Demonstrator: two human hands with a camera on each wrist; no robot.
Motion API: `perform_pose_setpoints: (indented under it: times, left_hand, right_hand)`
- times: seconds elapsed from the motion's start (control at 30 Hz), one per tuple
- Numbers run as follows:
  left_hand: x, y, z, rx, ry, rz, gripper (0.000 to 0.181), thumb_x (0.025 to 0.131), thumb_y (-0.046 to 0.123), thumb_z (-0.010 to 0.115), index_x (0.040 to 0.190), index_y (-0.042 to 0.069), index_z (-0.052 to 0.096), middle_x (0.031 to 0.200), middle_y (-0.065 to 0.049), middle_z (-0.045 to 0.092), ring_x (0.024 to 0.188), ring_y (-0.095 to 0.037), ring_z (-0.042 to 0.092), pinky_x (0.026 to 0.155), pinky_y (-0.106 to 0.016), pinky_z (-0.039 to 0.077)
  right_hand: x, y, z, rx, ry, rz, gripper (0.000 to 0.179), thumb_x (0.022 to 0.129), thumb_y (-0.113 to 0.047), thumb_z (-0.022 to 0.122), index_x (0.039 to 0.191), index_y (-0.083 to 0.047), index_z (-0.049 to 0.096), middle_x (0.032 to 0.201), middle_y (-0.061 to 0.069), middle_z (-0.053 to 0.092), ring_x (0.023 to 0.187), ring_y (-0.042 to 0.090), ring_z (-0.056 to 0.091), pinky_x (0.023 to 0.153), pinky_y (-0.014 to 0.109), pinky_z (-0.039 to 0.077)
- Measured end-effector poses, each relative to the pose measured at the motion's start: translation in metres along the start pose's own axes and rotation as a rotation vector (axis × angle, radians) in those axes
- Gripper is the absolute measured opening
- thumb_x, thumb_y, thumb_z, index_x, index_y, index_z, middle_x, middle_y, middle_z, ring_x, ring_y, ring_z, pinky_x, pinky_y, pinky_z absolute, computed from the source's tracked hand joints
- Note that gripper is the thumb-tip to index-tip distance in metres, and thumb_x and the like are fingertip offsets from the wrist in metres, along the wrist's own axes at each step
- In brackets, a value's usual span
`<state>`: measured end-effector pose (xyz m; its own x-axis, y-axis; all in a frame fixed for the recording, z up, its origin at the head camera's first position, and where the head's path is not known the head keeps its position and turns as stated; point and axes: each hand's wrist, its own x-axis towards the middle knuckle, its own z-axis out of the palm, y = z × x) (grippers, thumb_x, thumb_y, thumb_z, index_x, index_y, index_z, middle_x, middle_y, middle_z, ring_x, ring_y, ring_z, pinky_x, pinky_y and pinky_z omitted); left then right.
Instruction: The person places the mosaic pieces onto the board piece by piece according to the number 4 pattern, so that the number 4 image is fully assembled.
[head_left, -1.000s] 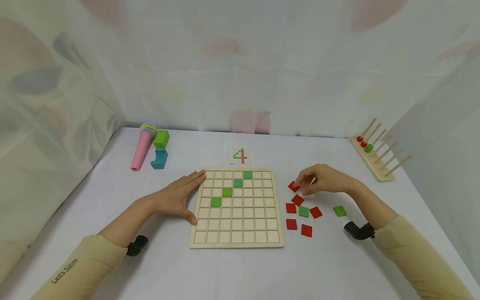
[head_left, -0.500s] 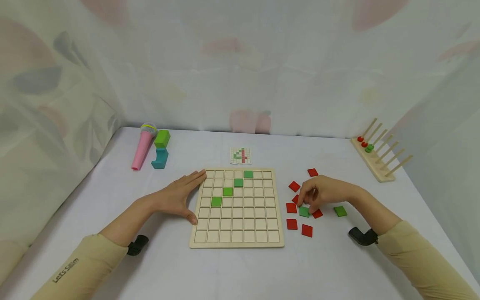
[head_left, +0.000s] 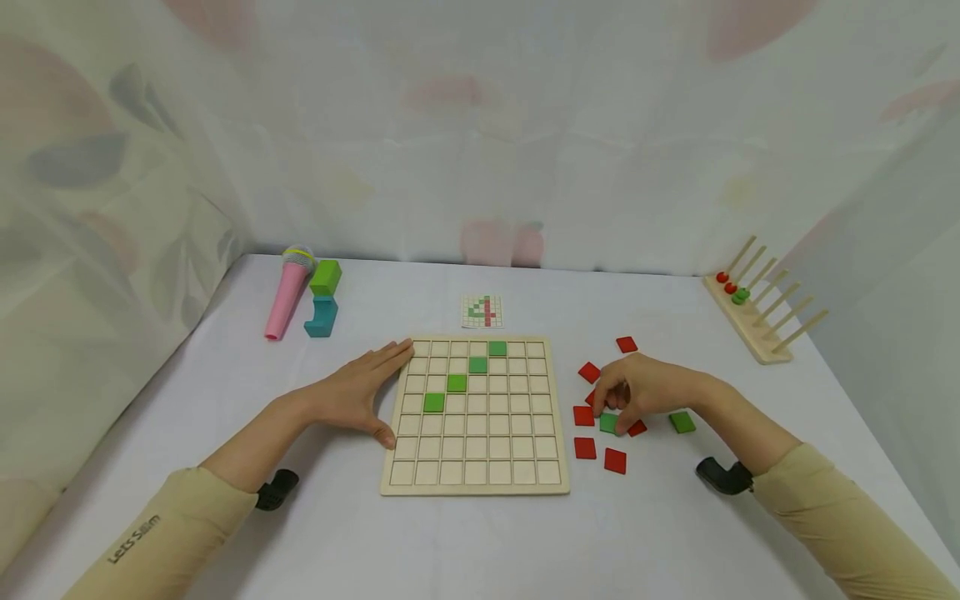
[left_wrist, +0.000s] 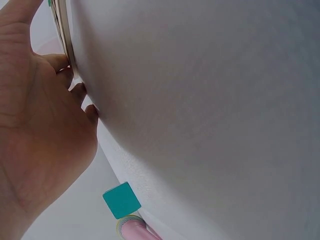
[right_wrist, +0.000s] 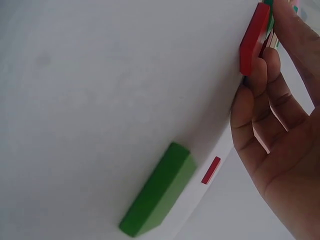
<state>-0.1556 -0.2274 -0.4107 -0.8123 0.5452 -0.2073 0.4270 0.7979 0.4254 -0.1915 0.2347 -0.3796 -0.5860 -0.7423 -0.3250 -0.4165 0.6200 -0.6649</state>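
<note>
A wooden grid board [head_left: 476, 472] lies mid-table, with several green tiles [head_left: 457, 383] set diagonally in its cells. My left hand [head_left: 352, 396] rests along the board's left edge, fingers spread and thumb near the lower side. To the right of the board, my right hand [head_left: 648, 383] pinches a green tile [head_left: 609, 423] between thumb and fingertip, low at the table. Several red tiles [head_left: 585, 448] lie around it, two partly hidden by the hand. In the right wrist view a red tile [right_wrist: 254, 40] is right beside the fingertips. Another green tile [head_left: 682, 422] lies farther right.
Behind the board is a small pattern card [head_left: 482, 311]. A pink microphone [head_left: 287, 296], a green block [head_left: 326, 277] and a teal block [head_left: 322, 317] stand at the back left. A peg rack [head_left: 750, 321] with red and green beads sits at the back right.
My right hand has moved down from the upper red tiles to the green tile, uncovering a red tile at the back. The left hand has stayed on the board's edge.
</note>
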Motion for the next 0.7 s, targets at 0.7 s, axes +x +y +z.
perform_pose_setpoints:
  times: [0.7]
  left_hand:
    - [0.000,-0.001,0.000,0.001,-0.002,-0.002,0.143,0.052,0.070,0.084,0.159,0.006,0.013,0.169,-0.008,0.007,0.156,-0.037,0.009,0.125,-0.059,0.016]
  right_hand:
    - [-0.001,-0.016,0.000,-0.155,0.019,0.017,0.022,0.076,-0.009,0.083,0.091,-0.022,0.075,0.082,-0.008,0.068,0.075,0.005,0.059,0.068,0.019,0.055]
